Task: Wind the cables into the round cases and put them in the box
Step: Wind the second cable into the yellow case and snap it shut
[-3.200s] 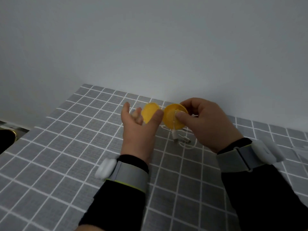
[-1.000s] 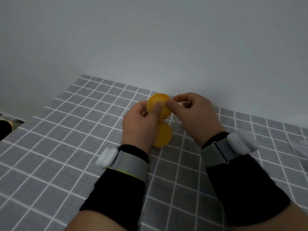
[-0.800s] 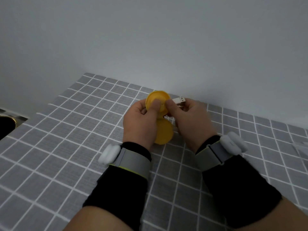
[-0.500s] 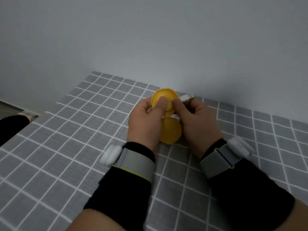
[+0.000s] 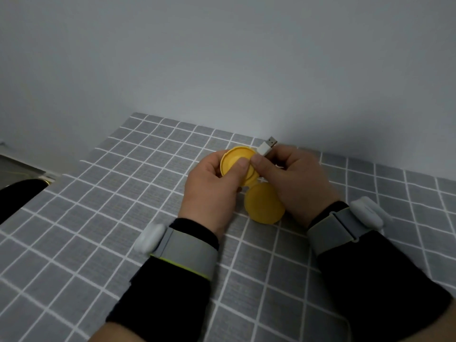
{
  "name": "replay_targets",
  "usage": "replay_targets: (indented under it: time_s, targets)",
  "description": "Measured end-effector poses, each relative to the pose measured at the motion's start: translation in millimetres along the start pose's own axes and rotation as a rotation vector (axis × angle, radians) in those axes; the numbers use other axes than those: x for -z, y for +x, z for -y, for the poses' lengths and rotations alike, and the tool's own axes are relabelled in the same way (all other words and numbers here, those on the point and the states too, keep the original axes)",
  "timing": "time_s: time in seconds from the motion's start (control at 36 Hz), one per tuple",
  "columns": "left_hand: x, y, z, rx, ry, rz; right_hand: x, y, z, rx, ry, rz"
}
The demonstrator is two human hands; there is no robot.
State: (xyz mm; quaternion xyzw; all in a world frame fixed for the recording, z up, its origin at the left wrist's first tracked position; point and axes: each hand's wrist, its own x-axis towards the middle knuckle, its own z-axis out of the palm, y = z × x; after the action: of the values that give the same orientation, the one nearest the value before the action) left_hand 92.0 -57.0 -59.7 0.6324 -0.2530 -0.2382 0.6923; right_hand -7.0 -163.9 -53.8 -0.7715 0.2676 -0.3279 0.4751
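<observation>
A yellow round case (image 5: 233, 161) stands open above the table, its lid half (image 5: 265, 206) hanging below the upper half. My left hand (image 5: 212, 188) grips the upper half, thumb pressed on its face. My right hand (image 5: 293, 178) pinches the white cable at its USB plug (image 5: 267, 146), which pokes up past the case's top right rim. The remaining cable is hidden behind my hands. No box is in view.
The table wears a grey cloth with a white grid (image 5: 123, 218). A plain grey wall rises right behind the hands. At the far left, past the table edge, sits a dark object (image 5: 17, 196).
Since 3.2 s ago my hands brought the two case halves together from side by side. In the last second the USB plug has come up at the rim; the view shifted slightly.
</observation>
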Motion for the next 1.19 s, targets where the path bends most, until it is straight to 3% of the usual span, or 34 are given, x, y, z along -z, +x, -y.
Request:
replay_targets:
  time_s: [0.28,0.47,0.81,0.94,1.08,1.19]
  targets:
    - [1.2,0.4,0.5,-0.055,0.007,-0.101,-8.7,-0.7,1.3,-0.002,-0.035,-0.005]
    - [1.7,3.0,2.4,-0.058,0.018,-0.146,-14.5,-1.1,-2.3,-0.109,0.080,0.005]
    - [0.0,2.9,0.6,0.021,-0.173,-0.135,-21.3,-4.7,7.6,-0.286,0.257,0.065]
    - [-1.7,1.9,-1.3,0.039,-0.177,-0.067,-9.9,-5.3,8.4,-0.182,0.049,0.041]
    - [0.4,3.1,-4.5,-0.004,-0.129,-0.038,0.8,0.4,19.8,-0.103,-0.183,0.129]
    - [-3.3,-0.8,-4.8,-0.055,0.066,0.048,16.8,-3.5,32.5,-0.046,-0.395,0.191]
